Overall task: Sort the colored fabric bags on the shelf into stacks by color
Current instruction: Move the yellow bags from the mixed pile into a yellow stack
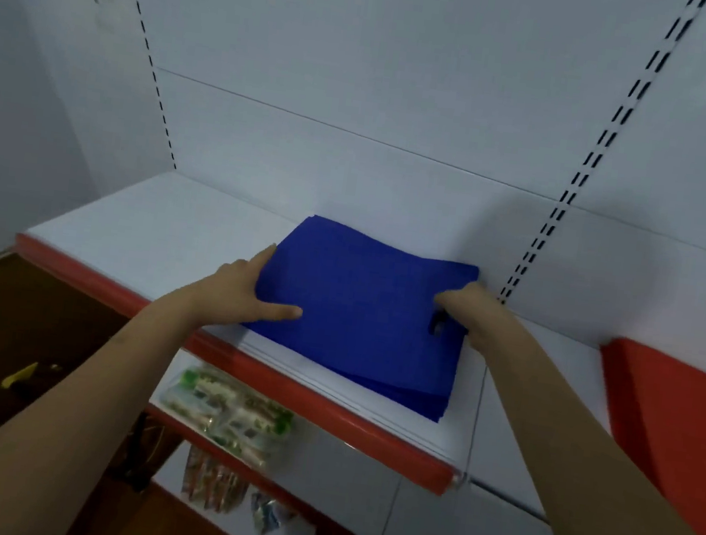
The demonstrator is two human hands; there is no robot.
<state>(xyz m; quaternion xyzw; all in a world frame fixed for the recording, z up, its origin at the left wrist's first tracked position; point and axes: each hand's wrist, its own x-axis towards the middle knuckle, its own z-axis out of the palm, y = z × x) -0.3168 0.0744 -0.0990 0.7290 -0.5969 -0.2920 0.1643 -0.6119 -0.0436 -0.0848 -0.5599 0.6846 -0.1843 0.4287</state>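
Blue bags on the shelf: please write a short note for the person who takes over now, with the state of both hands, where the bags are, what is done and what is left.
Left hand: fingers straight, resting on the left edge of the blue stack, thumb on top.
Right hand: fingers curled at the right edge of the stack, by a dark handle cut-out; it appears to grip the bags.
The blue stack lies flat on the white shelf, near the back wall. Red fabric lies further right, partly out of view.
Done: blue bags gathered in one stack.
Left: square up the blue stack; the red side cannot be judged from here.
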